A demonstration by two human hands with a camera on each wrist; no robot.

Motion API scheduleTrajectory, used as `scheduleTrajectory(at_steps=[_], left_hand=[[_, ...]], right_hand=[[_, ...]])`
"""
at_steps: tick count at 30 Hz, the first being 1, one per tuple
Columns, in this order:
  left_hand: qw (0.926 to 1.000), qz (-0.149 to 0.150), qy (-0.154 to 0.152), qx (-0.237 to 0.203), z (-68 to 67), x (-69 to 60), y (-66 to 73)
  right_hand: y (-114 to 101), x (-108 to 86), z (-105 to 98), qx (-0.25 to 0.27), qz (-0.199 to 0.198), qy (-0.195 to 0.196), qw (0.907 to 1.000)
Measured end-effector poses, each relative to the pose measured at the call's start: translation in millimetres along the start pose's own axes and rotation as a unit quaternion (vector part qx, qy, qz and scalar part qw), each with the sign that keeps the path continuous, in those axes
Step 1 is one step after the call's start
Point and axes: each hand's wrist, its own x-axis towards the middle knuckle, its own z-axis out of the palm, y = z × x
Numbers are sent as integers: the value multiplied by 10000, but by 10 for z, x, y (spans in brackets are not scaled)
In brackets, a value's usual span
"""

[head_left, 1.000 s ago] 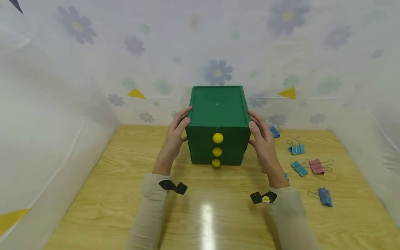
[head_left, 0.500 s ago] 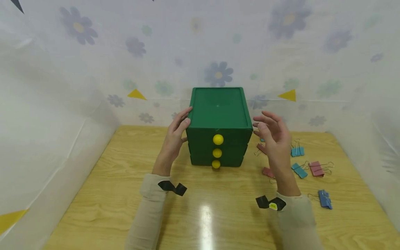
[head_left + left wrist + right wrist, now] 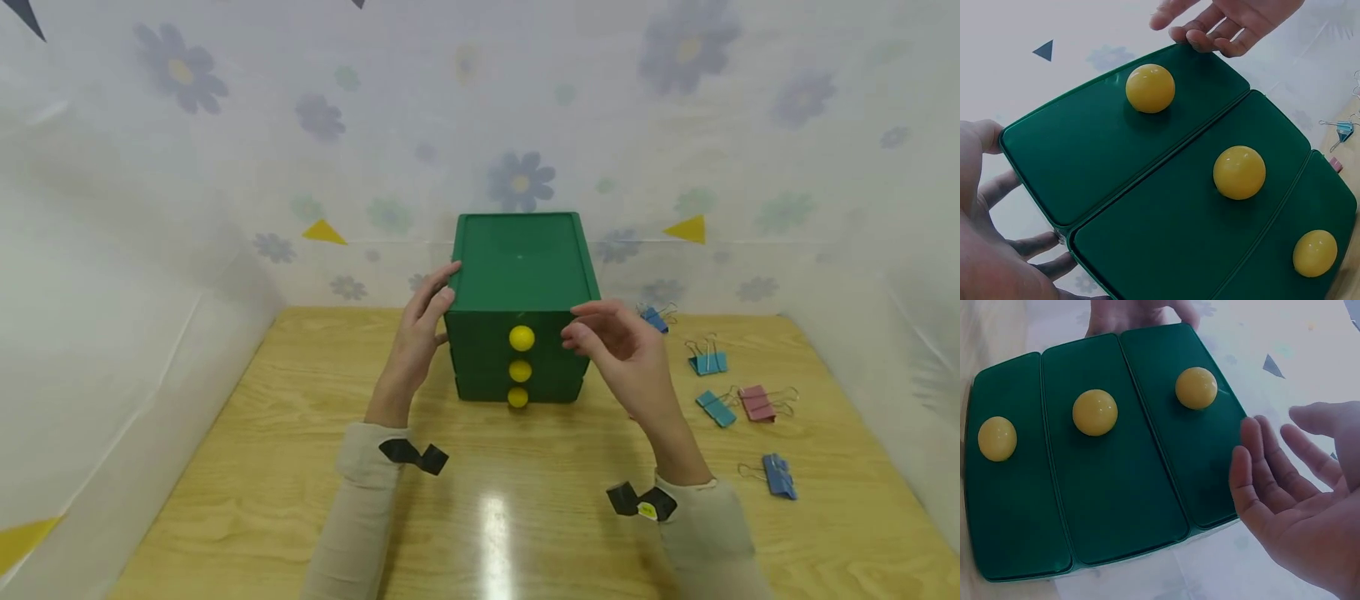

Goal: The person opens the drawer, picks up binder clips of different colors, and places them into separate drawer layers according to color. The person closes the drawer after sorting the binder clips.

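A green three-drawer box [image 3: 521,262] stands on the table with its drawer fronts toward me. Each front carries a round yellow knob, the top knob [image 3: 522,338] sitting just below the lid edge. My left hand [image 3: 411,346] rests against the box's left side, thumb at the upper front corner; its fingers lie along the side wall in the left wrist view. In front of the upper right corner hovers my right hand [image 3: 630,358], fingers loosely bent and holding nothing. The right wrist view puts its fingers [image 3: 1260,469] beside the top drawer front [image 3: 1179,450], to the right of the knob.
Binder clips lie to the right on the wooden table [image 3: 300,467]: a blue clip [image 3: 780,477], a pink clip [image 3: 757,404], a teal clip [image 3: 716,408] and several others. A flowered white curtain [image 3: 420,100] hangs behind the box, and white sheets flank both sides.
My right hand has left the box's right side, swung outward, then come back in front of the upper right corner. My left hand has stayed on the left side. All drawers remain closed.
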Motion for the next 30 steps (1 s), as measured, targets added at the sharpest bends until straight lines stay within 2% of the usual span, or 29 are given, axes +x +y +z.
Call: scheduleTrajectory(at_steps=[4,7,19,24,30], left_hand=[[10000,8,45,9,-8,0,4],[10000,16,59,24,-18,-1,5],[10000,2,27,76,-22,7,31],[10000,-11,33,61,-15,7,13],[9999,-100,41,90,2,9,-10]], right_hand=[[17,0,75,-114,200,-475,9986],[50,-2,166,-281,369,-662,9967],[195,6,428,-478,293,-558,9969],[216,-1,452,-600,207,-420,9971],[215,-46,433,-870,229,-458,9949]])
